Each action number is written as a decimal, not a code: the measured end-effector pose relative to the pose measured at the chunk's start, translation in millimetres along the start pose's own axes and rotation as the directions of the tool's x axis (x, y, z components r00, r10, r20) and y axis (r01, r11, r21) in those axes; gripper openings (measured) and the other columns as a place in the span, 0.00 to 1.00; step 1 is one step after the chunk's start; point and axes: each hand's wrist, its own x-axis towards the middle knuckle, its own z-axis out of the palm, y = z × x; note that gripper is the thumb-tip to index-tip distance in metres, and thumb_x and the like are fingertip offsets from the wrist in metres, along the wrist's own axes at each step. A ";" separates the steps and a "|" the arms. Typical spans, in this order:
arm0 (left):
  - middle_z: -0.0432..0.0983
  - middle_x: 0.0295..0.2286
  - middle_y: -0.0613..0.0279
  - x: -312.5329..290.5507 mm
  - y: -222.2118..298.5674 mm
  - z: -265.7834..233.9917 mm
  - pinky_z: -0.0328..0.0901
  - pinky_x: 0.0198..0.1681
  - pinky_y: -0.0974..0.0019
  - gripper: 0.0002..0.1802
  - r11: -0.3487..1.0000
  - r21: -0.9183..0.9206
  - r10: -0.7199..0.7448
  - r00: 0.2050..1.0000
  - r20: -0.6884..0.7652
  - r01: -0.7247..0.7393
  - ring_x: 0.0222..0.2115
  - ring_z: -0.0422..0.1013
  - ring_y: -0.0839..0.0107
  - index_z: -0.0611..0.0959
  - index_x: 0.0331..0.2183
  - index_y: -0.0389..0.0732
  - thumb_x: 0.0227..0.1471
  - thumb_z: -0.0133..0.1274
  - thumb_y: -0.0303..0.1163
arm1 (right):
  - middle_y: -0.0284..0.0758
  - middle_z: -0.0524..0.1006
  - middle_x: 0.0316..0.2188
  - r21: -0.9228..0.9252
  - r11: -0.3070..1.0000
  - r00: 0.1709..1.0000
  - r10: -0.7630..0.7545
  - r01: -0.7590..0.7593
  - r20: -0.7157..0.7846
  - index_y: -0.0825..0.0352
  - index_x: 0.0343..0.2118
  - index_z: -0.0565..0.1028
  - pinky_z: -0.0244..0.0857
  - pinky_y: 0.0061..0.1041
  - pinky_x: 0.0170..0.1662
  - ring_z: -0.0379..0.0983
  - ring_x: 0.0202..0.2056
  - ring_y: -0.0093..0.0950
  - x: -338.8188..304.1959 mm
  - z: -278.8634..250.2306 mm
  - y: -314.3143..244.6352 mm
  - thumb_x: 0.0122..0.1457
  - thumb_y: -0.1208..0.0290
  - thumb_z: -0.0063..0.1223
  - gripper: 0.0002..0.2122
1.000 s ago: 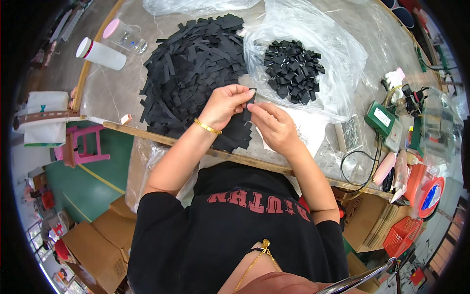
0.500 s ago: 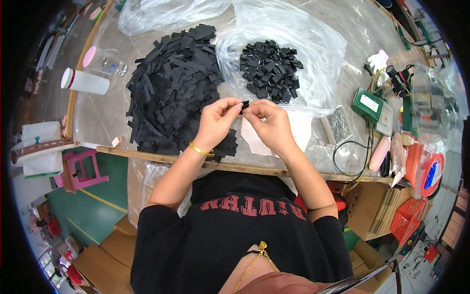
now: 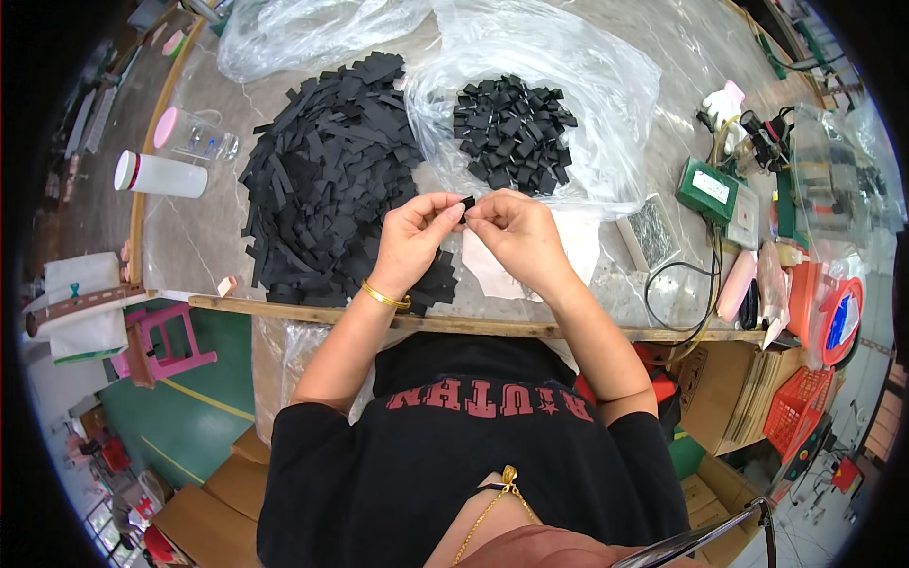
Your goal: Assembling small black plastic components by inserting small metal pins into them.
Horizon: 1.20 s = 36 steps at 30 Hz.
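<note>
Black strip (image 3: 468, 203) pinched at frame centre
Left hand (image 3: 409, 239) and right hand (image 3: 519, 233) both grip it, fingers closed; best to hold its edges flush.

On the grey marbled desk (image 3: 213, 251), we see folded black pieces (image 3: 512, 133) inside the crumpled clear plastic bag (image 3: 617, 114), flat black strips (image 3: 331, 180) left of it, a boxy green device (image 3: 707, 190) right of it.

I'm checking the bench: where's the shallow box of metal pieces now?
In the head view, the shallow box lies on the table, right of the right hand, between the white sheet and the green box.
</note>
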 end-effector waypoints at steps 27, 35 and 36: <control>0.72 0.30 0.64 -5.2 9.2 17.2 0.64 0.35 0.77 0.12 0.997 -0.035 -0.074 0.997 0.000 0.074 0.30 0.68 0.80 0.73 0.38 0.32 0.49 0.50 0.26 | 0.34 0.75 0.25 0.311 0.948 0.974 0.128 -0.066 -0.185 0.73 0.31 0.73 0.66 0.16 0.27 0.70 0.24 0.17 0.5 6.5 1.9 0.51 0.79 0.50 0.05; 0.73 0.30 0.62 -1.5 -5.1 44.0 0.66 0.36 0.75 0.09 0.970 -0.216 0.058 0.970 -0.236 -0.110 0.30 0.70 0.78 0.76 0.35 0.32 0.49 0.49 0.22 | 0.34 0.75 0.28 0.530 0.848 0.958 0.151 0.002 -0.245 0.74 0.33 0.72 0.67 0.15 0.31 0.71 0.27 0.18 -2.1 18.9 4.9 0.52 0.79 0.50 0.06; 0.74 0.30 0.62 -1.3 -5.7 43.8 0.66 0.35 0.75 0.08 0.968 -0.220 0.067 0.967 -0.247 -0.123 0.29 0.70 0.78 0.76 0.34 0.32 0.49 0.49 0.22 | 0.35 0.75 0.28 0.530 0.848 0.956 0.143 0.014 -0.255 0.74 0.33 0.72 0.67 0.15 0.31 0.71 0.27 0.18 -2.2 19.6 6.1 0.52 0.79 0.50 0.06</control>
